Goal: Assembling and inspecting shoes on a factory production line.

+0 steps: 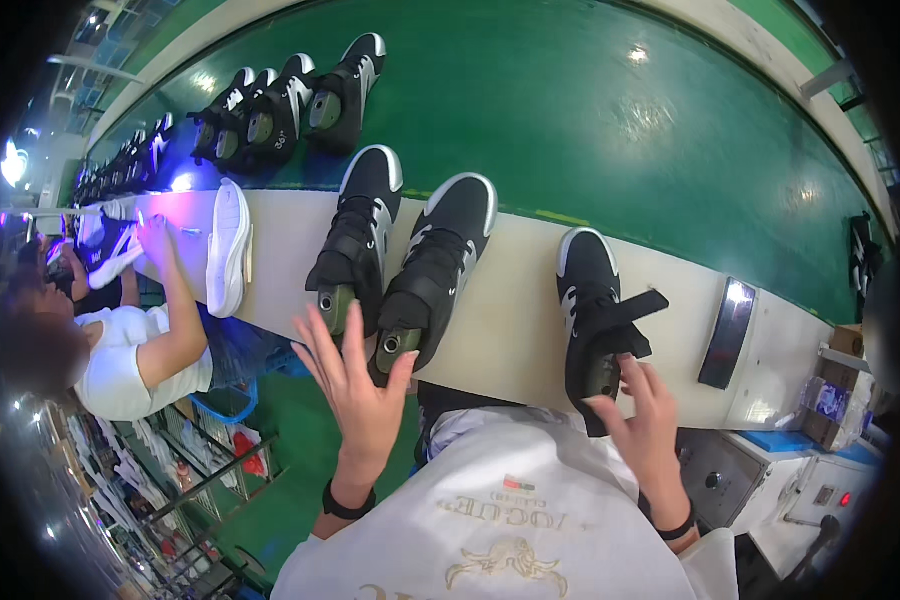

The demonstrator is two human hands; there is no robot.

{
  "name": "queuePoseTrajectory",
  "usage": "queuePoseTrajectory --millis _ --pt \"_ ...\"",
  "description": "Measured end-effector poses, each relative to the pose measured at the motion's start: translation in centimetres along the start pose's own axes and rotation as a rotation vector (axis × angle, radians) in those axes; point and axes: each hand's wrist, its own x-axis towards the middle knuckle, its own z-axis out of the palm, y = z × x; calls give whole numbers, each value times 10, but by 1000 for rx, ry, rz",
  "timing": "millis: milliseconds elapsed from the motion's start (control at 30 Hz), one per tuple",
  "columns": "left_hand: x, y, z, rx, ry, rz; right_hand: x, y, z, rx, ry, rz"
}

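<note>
Green conveyor belt [590, 110] sweeps across the top of the frame, and a pale cream ledge [510, 310] runs diagonally below it, right in front of me. Down at the lower centre, my left hand [355, 385] is up and spread, fingers wide apart, gripping nothing; its fingertips sit right at the heels of two black-and-white high-top shoes. The nearer of these, the middle shoe [432, 270], lies on the ledge with its olive-green last showing at the ankle opening, just by my thumb. Beside it, toward the left, the second shoe [358, 240] lies parallel, almost touching it.

Over on the right of the frame, my right hand [642, 410] is on the third shoe [595, 315], fingers curled loosely against its heel and collar. It's a light hold, not a clenched one, and the shoe's black strap sticks out to the right. I've got a black band on each wrist.

Further right on the ledge sits a dark flat panel [727, 332]. Upper left, a row of matching shoes [285, 105] rides the belt. At the left edge, another person in a white shirt [120, 360] reaches up to the ledge, next to a white sole [227, 248] standing on its side.
</note>
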Motion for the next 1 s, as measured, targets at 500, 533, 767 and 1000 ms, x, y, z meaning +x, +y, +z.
queuePoseTrajectory --millis 500,533,767,1000 --pt "35 5 48 217 44 -96 44 25 45 661 335 -292" --pt "47 6 56 236 54 -102 44 24 47 661 359 -293" --pt "213 49 90 377 -216 -294 48 12 59 595 550 -258" --pt "227 1 145 49 -203 195 42 2 65 432 708 -220"
